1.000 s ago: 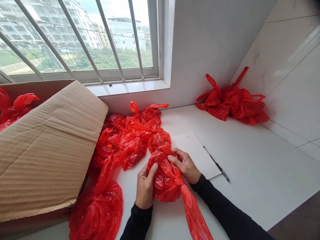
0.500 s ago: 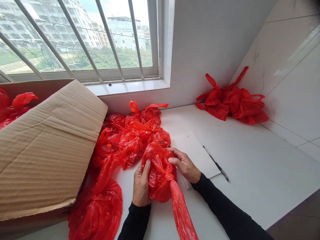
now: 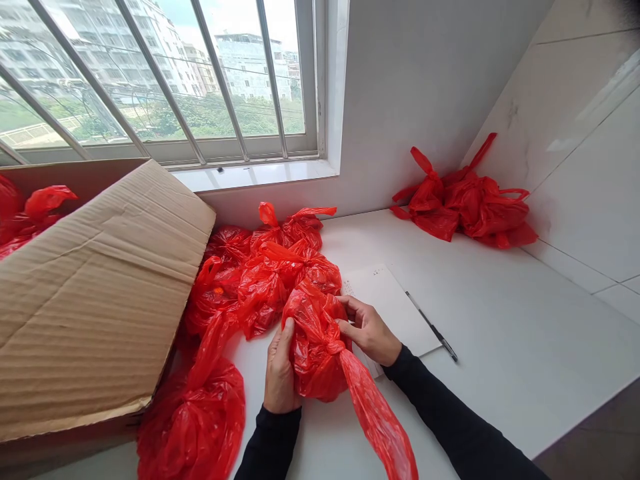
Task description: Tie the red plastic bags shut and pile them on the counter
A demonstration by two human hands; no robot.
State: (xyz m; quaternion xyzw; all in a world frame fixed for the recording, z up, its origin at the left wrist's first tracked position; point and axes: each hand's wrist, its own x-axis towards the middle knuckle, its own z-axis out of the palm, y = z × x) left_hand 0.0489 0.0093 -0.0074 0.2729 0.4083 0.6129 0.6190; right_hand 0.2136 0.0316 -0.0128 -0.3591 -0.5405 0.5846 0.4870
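Observation:
A knotted red plastic bag point(image 3: 320, 363) is held between my two hands, just above the white tabletop. My left hand point(image 3: 281, 370) grips its left side, thumb on the near face. On the right side, my right hand point(image 3: 370, 331) pinches the film with thumb and fingers. The bag's long twisted handle point(image 3: 383, 417) trails down to the right from the knot. What lies inside cannot be made out. Behind it is a cluster of tied red bags point(image 3: 265, 287), and another red bag point(image 3: 193, 420) rests at the lower left.
An open cardboard box point(image 3: 100, 300) with red bags inside stands at the left. Beside my right hand lie a white notebook point(image 3: 395, 310) and a black pen point(image 3: 440, 340). More red bags point(image 3: 470, 207) sit in the far right corner. A barred window point(image 3: 225, 100) is behind.
The held bag has shifted slightly left and up between my hands. Its trailing handle has swung to the right. Everything else stays in place.

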